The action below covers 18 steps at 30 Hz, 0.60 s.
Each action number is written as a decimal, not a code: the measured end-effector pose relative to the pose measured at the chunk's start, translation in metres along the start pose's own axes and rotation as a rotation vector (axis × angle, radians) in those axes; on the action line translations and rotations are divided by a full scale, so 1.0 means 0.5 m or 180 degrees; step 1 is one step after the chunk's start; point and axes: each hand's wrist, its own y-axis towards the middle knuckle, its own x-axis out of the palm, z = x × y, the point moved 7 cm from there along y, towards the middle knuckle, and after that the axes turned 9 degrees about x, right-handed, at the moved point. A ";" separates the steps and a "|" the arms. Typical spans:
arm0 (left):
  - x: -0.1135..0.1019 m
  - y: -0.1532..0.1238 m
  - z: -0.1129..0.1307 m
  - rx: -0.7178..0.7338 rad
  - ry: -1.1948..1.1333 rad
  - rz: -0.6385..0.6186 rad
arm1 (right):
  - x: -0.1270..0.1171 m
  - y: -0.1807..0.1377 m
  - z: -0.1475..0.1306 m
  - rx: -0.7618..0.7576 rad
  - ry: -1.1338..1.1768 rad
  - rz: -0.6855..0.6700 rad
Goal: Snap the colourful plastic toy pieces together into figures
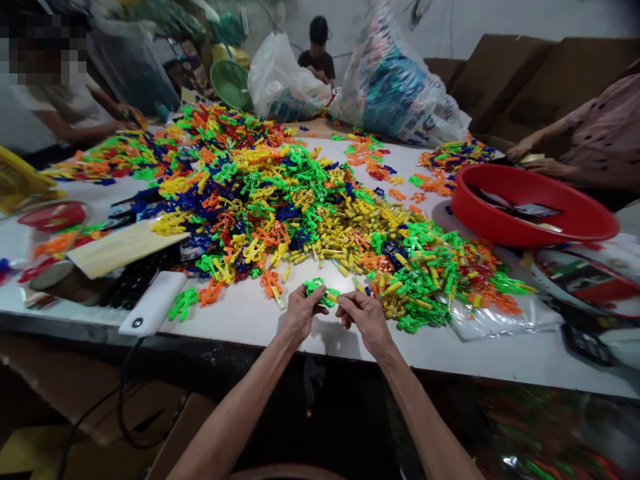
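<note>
Near the front edge of the white table, my left hand [301, 312] is closed on a green plastic toy piece [315, 287]. My right hand [364, 316] pinches a small yellow tube [332, 298] whose other end meets the green piece. Just behind my hands spreads a heap of similar yellow tubes [345, 237]. Green toy pieces [425, 267] lie to the right of my right hand. Left of my left hand are an orange piece with a tube [271, 285] and a loose green piece [183, 303].
A white power bank [154, 303] with a black cable lies at the left front edge. A large mixed pile [240, 173] covers the table's middle. On the right stand a red basin [530, 207] and a clear plastic bag [505, 323]. Several people sit around the table.
</note>
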 end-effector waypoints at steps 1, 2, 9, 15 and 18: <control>-0.002 0.001 -0.002 0.0062 0.0096 0.0060 | 0.001 0.003 0.008 0.0076 0.0036 0.0071; -0.002 0.002 -0.006 0.0084 0.0162 0.0120 | 0.001 0.005 0.016 0.0150 0.0088 0.0145; -0.004 0.067 0.065 0.0500 0.1242 -0.0236 | -0.168 0.025 -0.107 -0.0761 -0.0826 0.1587; -0.088 0.177 0.212 0.1395 0.4727 0.0328 | -0.222 0.046 -0.263 -0.1866 -0.3187 0.3042; -0.096 0.223 0.192 0.1075 0.5173 0.0116 | -0.058 0.140 -0.195 -0.1402 -0.3525 0.1593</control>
